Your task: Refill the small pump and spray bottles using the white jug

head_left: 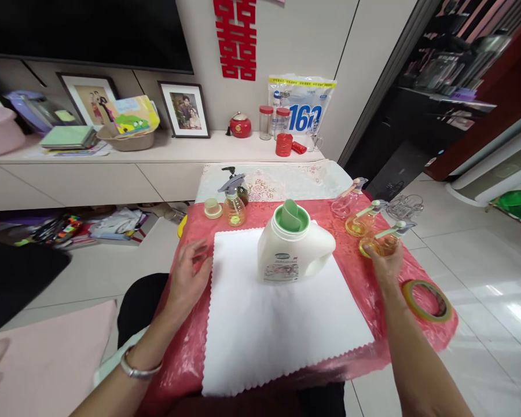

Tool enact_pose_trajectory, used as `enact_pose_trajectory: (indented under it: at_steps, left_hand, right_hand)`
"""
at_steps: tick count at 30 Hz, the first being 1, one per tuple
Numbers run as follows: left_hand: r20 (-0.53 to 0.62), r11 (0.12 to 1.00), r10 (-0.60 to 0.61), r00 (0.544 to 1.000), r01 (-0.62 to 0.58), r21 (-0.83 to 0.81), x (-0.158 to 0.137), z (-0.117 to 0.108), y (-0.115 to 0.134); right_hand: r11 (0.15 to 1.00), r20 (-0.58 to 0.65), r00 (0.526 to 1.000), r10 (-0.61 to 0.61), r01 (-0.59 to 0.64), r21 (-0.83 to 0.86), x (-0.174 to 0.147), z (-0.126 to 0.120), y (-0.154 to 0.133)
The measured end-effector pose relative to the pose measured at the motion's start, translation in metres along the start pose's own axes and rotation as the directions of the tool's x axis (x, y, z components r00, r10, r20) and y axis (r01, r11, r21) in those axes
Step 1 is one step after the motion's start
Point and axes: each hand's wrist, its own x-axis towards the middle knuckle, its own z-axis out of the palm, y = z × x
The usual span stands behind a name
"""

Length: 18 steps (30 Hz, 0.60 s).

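On a white cloth (247, 341) with a wavy edge stands a white detergent jug (282, 249), its mouth uncapped and showing a green pour spout (290, 216). My right hand (388, 265) is wrapped round a clear spray bottle (384, 244) with yellow liquid at the table's right side. Behind that bottle are a second yellow one (358, 225) and a pinkish one (344, 205). My left hand (191, 269) rests by the cloth's left edge, fingers curved and apart, holding nothing. Beyond the cloth stand an amber spray bottle (235, 211) and a pale green cap (212, 208).
Red plastic (186, 359) covers the table. A roll of yellowish tape (428, 300) lies near its right edge. A dark pump bottle (243, 194) stands behind the amber one. The shelf behind holds glass jars (266, 124), a large bag (301, 104) and framed photos (183, 110).
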Motion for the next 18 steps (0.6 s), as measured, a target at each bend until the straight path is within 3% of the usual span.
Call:
enact_pose_trajectory:
  at_steps: [5,9,12,14,16,18]
  left_hand:
    - [0.112,0.993,-0.086,0.990,0.094,-0.066,-0.054,-0.005,0.007]
    - [0.230,0.968,-0.096,0.968,0.145,-0.205,-0.078,0.002,0.032]
    - [0.411,0.941,-0.057,0.910,0.187,-0.283,-0.089,0.008,0.059]
    - [0.525,0.933,0.000,0.851,0.188,-0.305,-0.093,0.009,0.078]
    - [0.617,0.923,0.052,0.785,0.198,-0.330,-0.095,0.008,0.095]
    - [0.702,0.891,0.103,0.705,0.249,-0.381,-0.096,0.003,0.108]
  right_hand:
    - [0.989,0.022,0.999,0.033,-0.036,0.140,-0.024,-0.015,-0.021]
    - [0.970,0.199,0.980,0.021,-0.068,0.233,-0.074,-0.041,-0.052]
    - [0.959,0.358,0.933,0.042,-0.137,0.246,-0.129,-0.056,-0.076]
    - [0.949,0.482,0.875,0.033,-0.179,0.260,-0.170,-0.060,-0.089]
    - [0.910,0.688,0.726,-0.013,-0.276,0.309,-0.209,-0.058,-0.098]
    - [0.922,0.813,0.574,-0.099,-0.255,0.292,-0.240,-0.053,-0.103]
